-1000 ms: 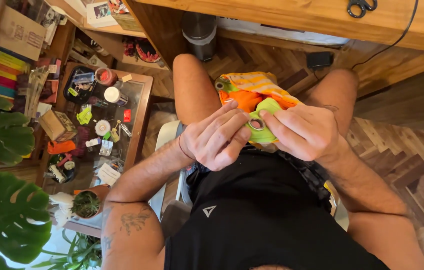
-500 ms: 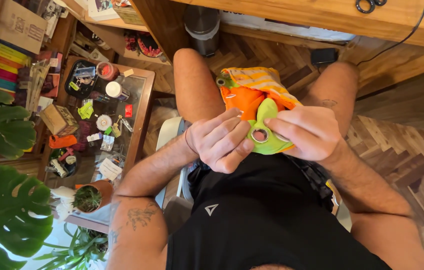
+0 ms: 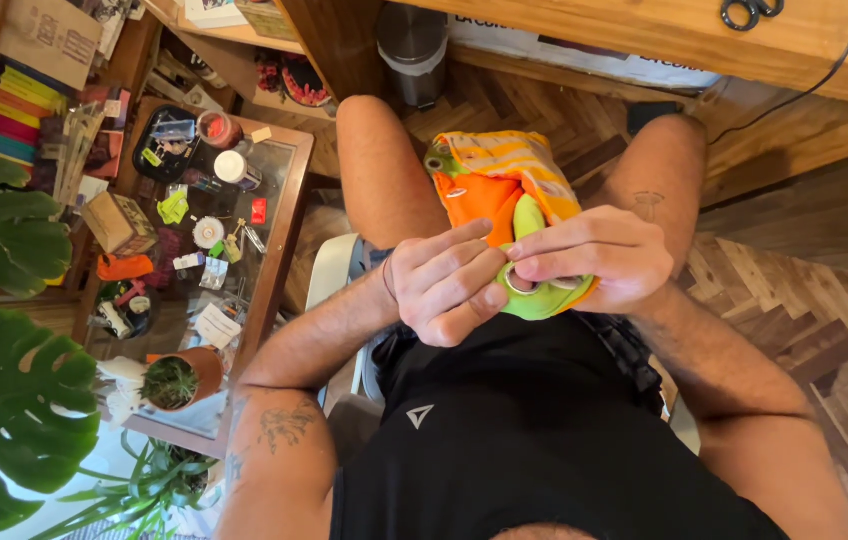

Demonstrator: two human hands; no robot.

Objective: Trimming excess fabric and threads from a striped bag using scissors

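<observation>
A big split-leaf plant (image 3: 4, 400) crowds the far left, and next to it a glass-topped side table (image 3: 284, 210) carries a litter of small things — jars, a cardboard box (image 3: 116, 222), a little potted cactus (image 3: 172, 383) near its front edge. That table stands close by the person's left knee, so there is little room to swing an elbow out that way.

The person sits with knees apart, and the lap serves as the work surface. The left hand (image 3: 444, 285) is curled, its fingers bent inward and the thumb pressing at a small ring on a lime-green cloth piece (image 3: 534, 300), seemingly to steady it. The right hand (image 3: 594, 255) closes over the same piece from the other side, fingers wrapped and pinching its upper edge; the two hands touch over it. Behind them an orange striped fabric (image 3: 499, 175) hangs forward between the thighs, joined to the green part.

To the right the herringbone wood floor (image 3: 824, 300) lies open — the freer side. Ahead, a wooden desk (image 3: 644, 40) edge runs across, a small grey bin (image 3: 412, 45) tucked beneath it.
</observation>
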